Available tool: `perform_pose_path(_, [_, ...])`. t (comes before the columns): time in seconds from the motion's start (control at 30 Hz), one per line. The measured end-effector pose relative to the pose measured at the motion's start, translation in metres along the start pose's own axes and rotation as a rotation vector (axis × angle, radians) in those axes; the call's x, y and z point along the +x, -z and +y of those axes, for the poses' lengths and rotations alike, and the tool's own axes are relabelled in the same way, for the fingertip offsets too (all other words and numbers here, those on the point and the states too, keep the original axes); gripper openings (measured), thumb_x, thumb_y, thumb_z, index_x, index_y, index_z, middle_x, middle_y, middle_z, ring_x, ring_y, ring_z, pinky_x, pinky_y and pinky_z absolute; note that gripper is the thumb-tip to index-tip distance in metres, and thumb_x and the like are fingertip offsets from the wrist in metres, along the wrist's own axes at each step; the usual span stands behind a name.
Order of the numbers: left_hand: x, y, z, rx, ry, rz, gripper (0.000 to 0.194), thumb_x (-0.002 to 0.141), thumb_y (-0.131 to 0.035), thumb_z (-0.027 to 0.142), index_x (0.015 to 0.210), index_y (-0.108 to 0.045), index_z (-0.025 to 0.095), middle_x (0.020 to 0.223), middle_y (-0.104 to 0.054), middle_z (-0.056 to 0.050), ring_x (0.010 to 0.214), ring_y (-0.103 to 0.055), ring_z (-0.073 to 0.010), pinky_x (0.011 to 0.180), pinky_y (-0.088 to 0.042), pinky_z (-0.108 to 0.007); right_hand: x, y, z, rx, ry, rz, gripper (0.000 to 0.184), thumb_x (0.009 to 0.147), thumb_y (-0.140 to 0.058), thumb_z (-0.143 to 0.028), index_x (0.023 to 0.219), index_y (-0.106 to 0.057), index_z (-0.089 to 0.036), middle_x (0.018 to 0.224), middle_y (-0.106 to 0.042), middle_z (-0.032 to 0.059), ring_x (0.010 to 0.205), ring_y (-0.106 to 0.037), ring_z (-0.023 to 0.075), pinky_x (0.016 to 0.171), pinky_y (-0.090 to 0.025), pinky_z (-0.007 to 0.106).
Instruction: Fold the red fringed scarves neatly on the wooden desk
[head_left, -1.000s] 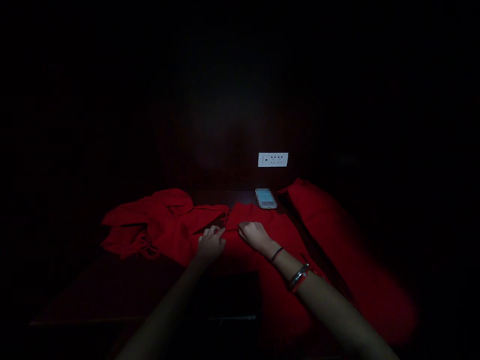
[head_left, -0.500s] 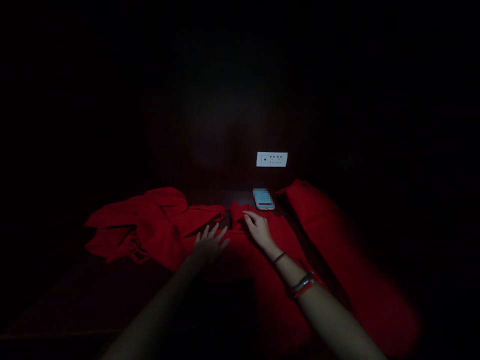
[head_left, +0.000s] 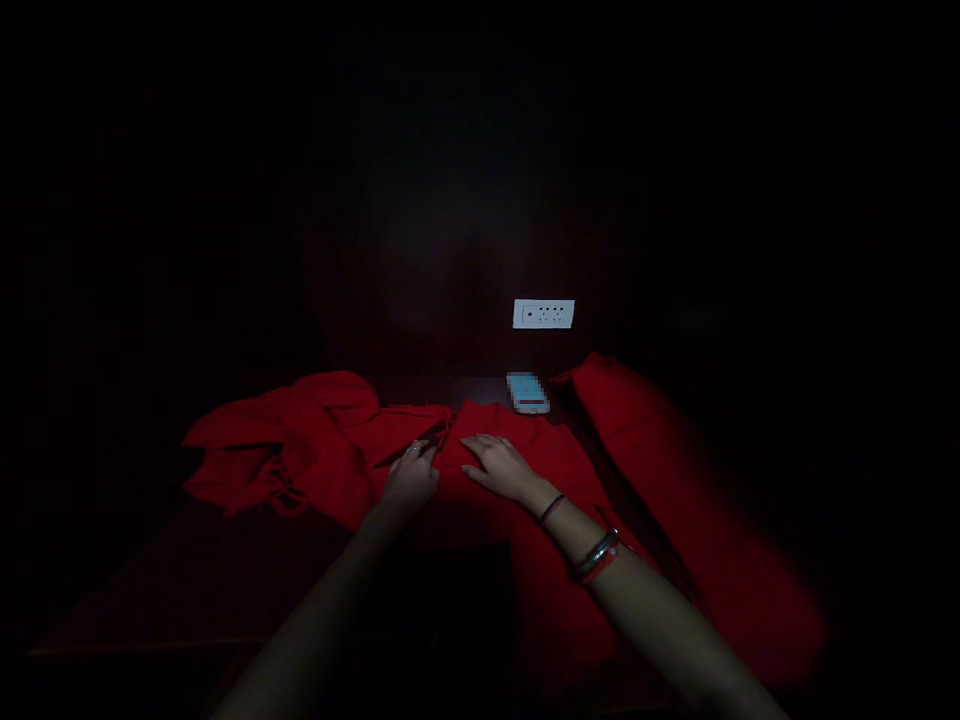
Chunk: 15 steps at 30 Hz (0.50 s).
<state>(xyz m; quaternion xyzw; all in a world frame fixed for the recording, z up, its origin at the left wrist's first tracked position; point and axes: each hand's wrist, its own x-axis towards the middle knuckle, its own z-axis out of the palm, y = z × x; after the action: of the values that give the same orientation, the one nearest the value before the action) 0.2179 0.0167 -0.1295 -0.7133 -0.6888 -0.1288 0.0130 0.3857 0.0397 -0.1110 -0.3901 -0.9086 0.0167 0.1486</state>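
A red fringed scarf (head_left: 551, 460) lies spread across the dark table, one part reaching left under my hands. My left hand (head_left: 411, 485), with a ring on one finger, is at the left end of this flat part. Its fingers are drawn together and bent on the red cloth; their tips are partly hidden. My right hand (head_left: 501, 468) rests flat on the scarf just to the right, fingers stretched leftward and thumb apart. Left of my hands lies a crumpled bundle of red fringed cloth (head_left: 315, 440); where it joins the scarf is unclear.
Behind the scarf lies a phone (head_left: 528, 393) with a lit, blurred screen. A long folded red cloth (head_left: 660, 480) stretches along the right side. A white socket plate (head_left: 544, 314) is on the dark wall. The table's front edge (head_left: 150, 648) shows faintly at lower left.
My left hand has gone from spread fingers to fingers drawn together. My right hand has gone from a pinch to lying flat, and the cloth corner there is now smoothed out toward the left.
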Motion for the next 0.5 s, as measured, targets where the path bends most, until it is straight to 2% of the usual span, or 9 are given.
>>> perform_pose_path(0.07, [0.004,-0.003,-0.002,-0.058,-0.015,0.011,0.044,0.072,-0.034,0.015,0.114,-0.048,0.015,0.125,-0.040,-0.007,0.113,-0.037,-0.0162,0.094,-0.031,-0.029,0.010,0.005,-0.006,0.000,-0.036,0.029,0.052,0.078,-0.038,-0.043,0.123,-0.035,-0.018,0.120,-0.044,0.0099,0.109,-0.039,0.0208,0.089,-0.031,0.036])
perform_pose_path(0.13, [0.008,-0.003,-0.005,-0.135,-0.016,0.018,0.046,0.067,-0.035,0.010,0.110,-0.052,0.017,0.121,-0.044,-0.006,0.110,-0.040,-0.0152,0.092,-0.033,-0.028,0.024,0.010,-0.013,-0.007,-0.055,-0.023,0.056,0.073,-0.044,-0.045,0.123,-0.035,-0.021,0.118,-0.046,0.0100,0.104,-0.044,0.0236,0.083,-0.036,0.037])
perform_pose_path(0.27, [0.013,0.007,-0.011,-0.274,0.033,0.074,0.050,0.056,-0.033,-0.001,0.092,-0.062,0.019,0.104,-0.058,-0.002,0.099,-0.049,-0.0130,0.088,-0.037,-0.027,0.053,0.022,-0.020,0.008,-0.045,-0.288,0.047,0.071,-0.049,-0.041,0.115,-0.046,-0.025,0.110,-0.054,0.0070,0.096,-0.050,0.0222,0.077,-0.039,0.032])
perform_pose_path(0.37, [0.012,0.017,-0.013,-0.288,0.156,0.101,0.042,0.057,-0.033,-0.001,0.079,-0.064,0.017,0.088,-0.063,-0.002,0.089,-0.054,-0.0141,0.081,-0.041,-0.026,0.068,0.026,-0.015,0.040,0.009,-0.442,0.039,0.073,-0.046,-0.040,0.106,-0.055,-0.021,0.104,-0.058,0.0065,0.092,-0.053,0.0204,0.075,-0.039,0.028])
perform_pose_path(0.43, [0.011,0.021,-0.012,-0.271,0.211,0.101,0.037,0.060,-0.034,0.001,0.076,-0.064,0.016,0.084,-0.064,-0.003,0.084,-0.055,-0.0149,0.078,-0.042,-0.025,0.074,0.026,-0.009,0.050,0.008,-0.424,0.034,0.078,-0.040,-0.040,0.095,-0.061,-0.019,0.096,-0.061,0.0068,0.087,-0.055,0.0188,0.072,-0.040,0.026])
perform_pose_path(0.5, [0.010,0.021,-0.009,-0.245,0.202,0.111,0.033,0.062,-0.035,0.002,0.076,-0.063,0.014,0.083,-0.063,-0.005,0.083,-0.055,-0.0154,0.078,-0.042,-0.025,0.077,0.027,-0.003,0.048,-0.032,-0.316,0.032,0.080,-0.038,-0.036,0.081,-0.064,-0.018,0.083,-0.064,0.0061,0.078,-0.057,0.0166,0.067,-0.039,0.024])
